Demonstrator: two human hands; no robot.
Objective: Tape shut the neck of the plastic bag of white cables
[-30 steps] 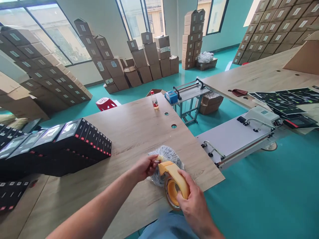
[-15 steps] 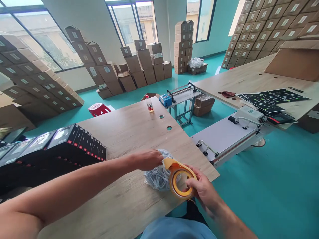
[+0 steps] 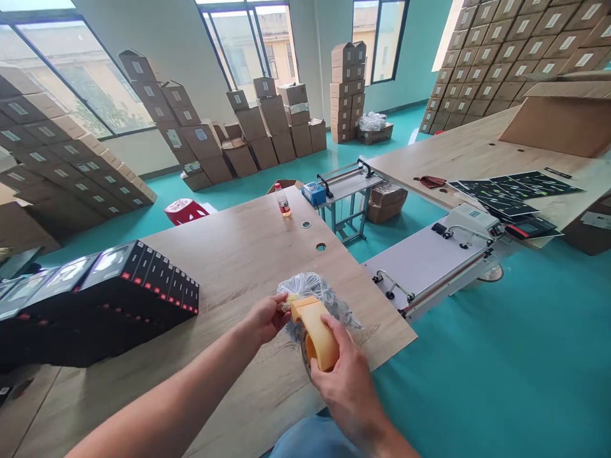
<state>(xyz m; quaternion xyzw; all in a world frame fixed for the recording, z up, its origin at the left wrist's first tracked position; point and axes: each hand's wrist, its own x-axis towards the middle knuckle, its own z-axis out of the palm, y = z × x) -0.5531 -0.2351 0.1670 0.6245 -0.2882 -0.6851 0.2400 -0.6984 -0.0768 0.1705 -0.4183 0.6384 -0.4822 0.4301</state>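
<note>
My right hand (image 3: 341, 366) is wrapped round a yellow tape dispenser (image 3: 321, 331), which is turned with its broad side upward. Its front end points at my left hand (image 3: 268, 318), whose fingers pinch a crumpled, clear piece that looks like tape or the bag's gathered end. Beneath and behind the dispenser lies a clear plastic bag (image 3: 305, 284) with grey-white cords inside, resting on the wooden table (image 3: 229, 254). The dispenser covers part of the bag.
Black boxes (image 3: 143, 286) stand in a row at the table's left. A bottle (image 3: 282, 201) is near the far edge, by two table holes. To the right is a sealing machine (image 3: 420, 261); cartons (image 3: 195, 143) line the wall.
The dispenser has turned from showing its open ring to its broad side and moved left. My left hand has drawn back left and down. More of the bag's top shows.
</note>
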